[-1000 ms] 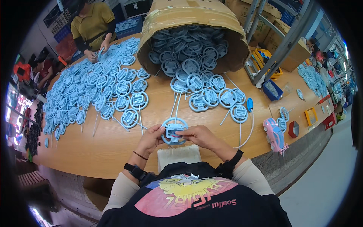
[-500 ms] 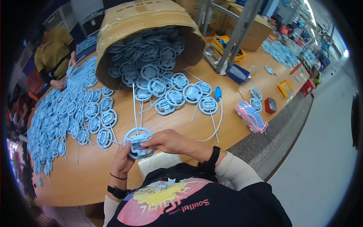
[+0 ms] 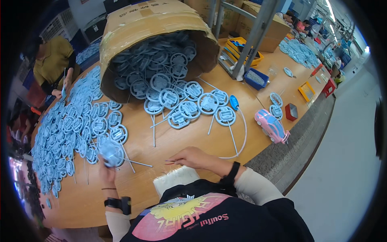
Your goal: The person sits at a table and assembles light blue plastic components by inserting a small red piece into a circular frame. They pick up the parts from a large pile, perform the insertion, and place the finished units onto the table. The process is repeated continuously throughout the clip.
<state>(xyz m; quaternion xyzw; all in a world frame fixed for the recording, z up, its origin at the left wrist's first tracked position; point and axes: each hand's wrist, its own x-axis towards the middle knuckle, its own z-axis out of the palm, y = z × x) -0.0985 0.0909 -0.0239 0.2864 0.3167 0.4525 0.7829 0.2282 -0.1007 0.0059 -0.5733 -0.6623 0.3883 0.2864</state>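
Observation:
A light-blue toy steering wheel (image 3: 113, 153) with a thin rod is held by its edge in my left hand (image 3: 107, 173); motion smears it. It is at the near side of a large heap of similar wheels (image 3: 68, 125). My right hand (image 3: 191, 157) is apart from it, fingers stretched out and nothing in them, over the table just beyond a whitish pad (image 3: 175, 179). Several more wheels (image 3: 189, 109) with rods lie in front of a tipped cardboard box (image 3: 111, 48), which is full of them.
A pink toy car (image 3: 271, 124) and a blue piece with a white cable (image 3: 234, 103) lie right on the wooden table (image 3: 161, 139). Behind are a blue bin (image 3: 256, 78), yellow trays (image 3: 246, 52) and a metal post (image 3: 252, 40). A co-worker (image 3: 56, 60) handles wheels at far left.
My left hand has carried the steering wheel left, toward the heap. My right hand has let go of it and moved slightly right, fingers now stretched. The co-worker's hand has risen.

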